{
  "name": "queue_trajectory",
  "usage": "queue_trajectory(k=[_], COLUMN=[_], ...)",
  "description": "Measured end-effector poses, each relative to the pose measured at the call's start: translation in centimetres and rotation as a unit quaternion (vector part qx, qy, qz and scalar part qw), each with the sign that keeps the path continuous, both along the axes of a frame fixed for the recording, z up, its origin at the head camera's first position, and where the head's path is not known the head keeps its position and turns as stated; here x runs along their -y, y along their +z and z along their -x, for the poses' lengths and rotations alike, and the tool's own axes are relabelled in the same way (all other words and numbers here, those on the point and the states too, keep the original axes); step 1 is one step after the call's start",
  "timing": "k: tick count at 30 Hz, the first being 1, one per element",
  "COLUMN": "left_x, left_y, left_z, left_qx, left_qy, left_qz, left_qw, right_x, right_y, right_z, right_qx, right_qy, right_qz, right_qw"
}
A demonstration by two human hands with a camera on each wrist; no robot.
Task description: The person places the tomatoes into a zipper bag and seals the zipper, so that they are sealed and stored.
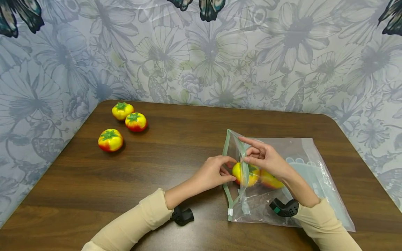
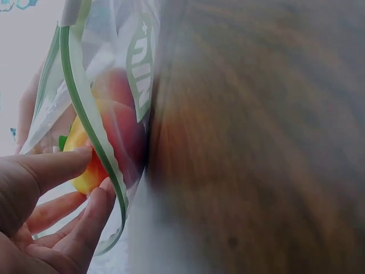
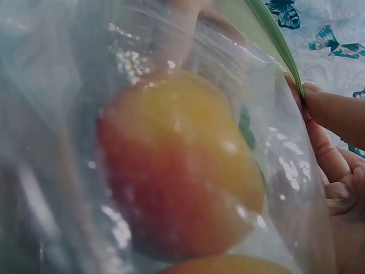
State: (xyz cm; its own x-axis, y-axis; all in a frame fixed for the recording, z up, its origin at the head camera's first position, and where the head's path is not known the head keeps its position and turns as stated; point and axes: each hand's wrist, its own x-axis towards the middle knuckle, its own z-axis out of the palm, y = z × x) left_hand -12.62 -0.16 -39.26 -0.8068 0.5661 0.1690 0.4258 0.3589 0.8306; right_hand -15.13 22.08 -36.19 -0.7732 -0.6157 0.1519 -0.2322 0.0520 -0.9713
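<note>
My left hand [image 1: 215,170] reaches into the mouth of a clear zip bag [image 1: 257,212]. Its thumb and fingers grip a yellow-and-red tomato [image 1: 237,170] with a green leafy top, just inside the opening. The left wrist view shows the fingertips on that tomato [image 2: 82,137]. Above it, my right hand [image 1: 268,158] pinches the bag's green-edged upper lip between thumb and fingers, holding the mouth apart. Deeper in the bag lies a second tomato [image 1: 270,180], partly behind the right hand. Through the plastic, the right wrist view shows a tomato [image 3: 182,171] up close.
Three more tomatoes sit at the back left of the brown table [image 1: 141,195]: one at the rear [image 1: 122,111], one beside it [image 1: 136,122], one nearer [image 1: 110,140]. A white slider [image 1: 230,212] is at the bag's near corner. Flowered cloth [image 1: 213,62] hangs behind.
</note>
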Motion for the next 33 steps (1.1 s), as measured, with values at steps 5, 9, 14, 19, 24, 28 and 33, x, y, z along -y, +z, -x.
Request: queue_trajectory(k=[5, 9, 14, 19, 24, 28, 33], left_x=[-0.1, -0.1, -0.2, -0.6, -1.0, -1.3, -1.3], left_y=[-0.2, -0.2, -0.4, -0.7, -0.8, -0.8, -0.8], left_z=[0.0, 0.0, 0.1, 0.1, 0.0, -0.2, -0.3], left_qx=[0.002, -0.005, -0.002, 0.003, -0.001, -0.008, -0.008], left_qy=[0.000, 0.004, 0.011, 0.020, 0.019, 0.015, 0.008], left_qz=[-0.016, -0.022, -0.025, -0.036, -0.040, -0.034, -0.037], left_qw=[0.9999, 0.9997, 0.9996, 0.9992, 0.9990, 0.9993, 0.9993], right_x=[0.1, 0.1, 0.0, 0.0, 0.0, 0.1, 0.1], right_y=[0.0, 0.0, -0.1, -0.3, -0.4, -0.4, -0.3], right_z=[0.0, 0.0, 0.0, -0.1, -0.1, 0.0, -0.1], right_qx=[0.003, 0.003, 0.000, -0.003, -0.009, -0.011, -0.002], right_qy=[-0.001, -0.002, -0.002, -0.002, 0.001, 0.006, 0.009], right_qz=[0.001, 0.001, 0.001, 0.002, 0.006, 0.011, 0.016], right_qw=[1.000, 1.000, 1.000, 1.000, 1.000, 1.000, 1.000])
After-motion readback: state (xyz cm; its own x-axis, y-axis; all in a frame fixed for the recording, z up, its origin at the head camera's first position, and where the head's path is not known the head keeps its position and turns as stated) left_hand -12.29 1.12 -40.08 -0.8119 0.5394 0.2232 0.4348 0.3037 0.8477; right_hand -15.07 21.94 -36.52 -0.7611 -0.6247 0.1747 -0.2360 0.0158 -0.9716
